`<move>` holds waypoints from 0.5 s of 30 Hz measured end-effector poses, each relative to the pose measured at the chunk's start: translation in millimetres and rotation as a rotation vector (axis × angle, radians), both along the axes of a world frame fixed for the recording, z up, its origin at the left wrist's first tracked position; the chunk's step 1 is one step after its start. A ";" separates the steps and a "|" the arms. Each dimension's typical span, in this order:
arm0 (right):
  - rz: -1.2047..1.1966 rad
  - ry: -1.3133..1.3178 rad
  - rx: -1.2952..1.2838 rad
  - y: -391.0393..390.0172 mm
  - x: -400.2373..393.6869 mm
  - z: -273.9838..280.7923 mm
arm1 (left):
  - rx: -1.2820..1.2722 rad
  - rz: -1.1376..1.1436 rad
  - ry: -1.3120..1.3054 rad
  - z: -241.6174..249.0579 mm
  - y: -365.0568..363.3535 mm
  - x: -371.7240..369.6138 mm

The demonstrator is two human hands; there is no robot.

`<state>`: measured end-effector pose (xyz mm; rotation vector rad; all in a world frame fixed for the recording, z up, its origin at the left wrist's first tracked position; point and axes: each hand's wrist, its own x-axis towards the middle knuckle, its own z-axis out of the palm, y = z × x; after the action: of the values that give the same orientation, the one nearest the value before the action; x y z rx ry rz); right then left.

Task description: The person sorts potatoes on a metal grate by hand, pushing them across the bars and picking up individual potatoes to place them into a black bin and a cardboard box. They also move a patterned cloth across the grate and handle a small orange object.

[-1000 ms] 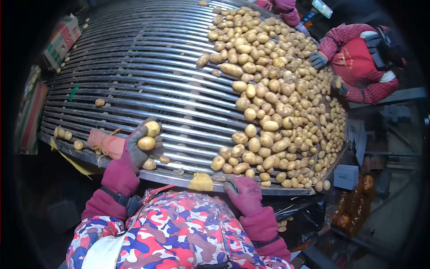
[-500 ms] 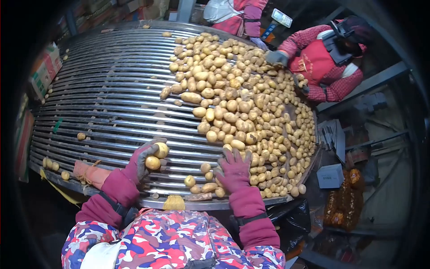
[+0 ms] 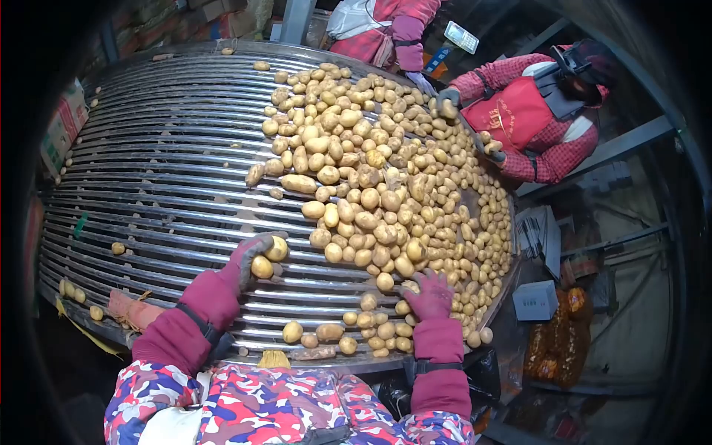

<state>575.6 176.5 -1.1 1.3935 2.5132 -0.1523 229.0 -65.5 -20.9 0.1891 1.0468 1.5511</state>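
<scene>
My left hand (image 3: 245, 261), in a maroon and grey glove, curls around two potatoes (image 3: 262, 267) above the metal bars. The thumb side faces the heap, and part of the fingers is hidden behind the upper potato. My right hand (image 3: 430, 297), gloved in maroon, rests with fingers spread at the near edge of the large potato heap (image 3: 386, 196). Just left of it lies a small cluster of potatoes (image 3: 380, 326). Closer to my body, a few more potatoes (image 3: 293, 331) line the near rim.
The slatted metal table (image 3: 163, 178) curves away on the left, with stray potatoes at its edges. Two co-workers stand across; one in a red apron (image 3: 497, 122) holds potatoes. On the right are a white box (image 3: 535, 300) and a filled net sack (image 3: 552, 345).
My right hand has moved right, along the heap's near edge, leaving several potatoes spread to its left. My left hand has shifted slightly toward the heap with its two potatoes. The view has tilted slightly.
</scene>
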 end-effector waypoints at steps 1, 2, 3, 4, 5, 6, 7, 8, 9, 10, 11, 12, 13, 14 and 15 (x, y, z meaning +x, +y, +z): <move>-0.073 0.015 0.031 6.8 -8.4 5.0 | -0.003 0.000 0.023 -2.3 3.7 0.6; -0.119 -0.086 0.021 12.1 -17.4 8.9 | -0.053 -0.017 0.024 1.1 4.9 2.0; -0.105 -0.088 0.020 17.9 -28.3 11.6 | 0.047 -0.155 -0.005 -18.2 1.4 -6.4; -0.071 -0.012 0.046 20.6 -43.3 17.2 | -0.010 -0.168 0.031 -11.7 0.2 -3.8; -0.041 0.066 0.074 22.3 -59.9 22.8 | -0.065 -0.186 0.070 -4.7 0.6 -2.0; 0.080 0.263 0.101 19.0 -79.4 26.1 | -0.073 -0.179 0.009 -8.4 0.8 -3.0; 0.196 0.441 0.099 17.1 -98.8 23.1 | -0.077 -0.175 0.009 -10.5 0.2 -2.1; 0.359 0.539 0.155 17.1 -115.3 9.3 | -0.053 -0.160 -0.004 -11.7 -0.7 -2.2; 0.490 0.572 0.251 15.6 -133.4 -9.5 | -0.027 -0.146 -0.015 -12.0 -1.4 -3.4; 0.498 0.479 0.329 1.6 -150.4 -10.4 | -0.037 -0.142 0.010 -9.1 -1.6 -2.8; 0.505 0.383 0.408 -7.4 -161.9 -6.1 | -0.031 -0.146 -0.001 -4.6 -0.4 -0.6; 0.511 0.385 0.409 -4.6 -161.9 -2.4 | -0.025 -0.136 0.050 -3.8 -0.2 -0.3; 0.503 0.426 0.313 0.2 -156.8 1.7 | -0.019 -0.124 0.098 -2.9 -0.3 -0.7; 0.493 0.464 0.212 5.2 -150.0 4.2 | -0.021 -0.125 0.125 4.1 -1.1 -1.5; 0.499 0.461 0.207 11.8 -139.3 3.2 | -0.024 -0.120 0.120 3.3 -3.4 -1.8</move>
<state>436.3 188.3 2.2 0.8112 3.2559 -0.1280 227.2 -68.9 -17.6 0.3258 1.1275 1.4323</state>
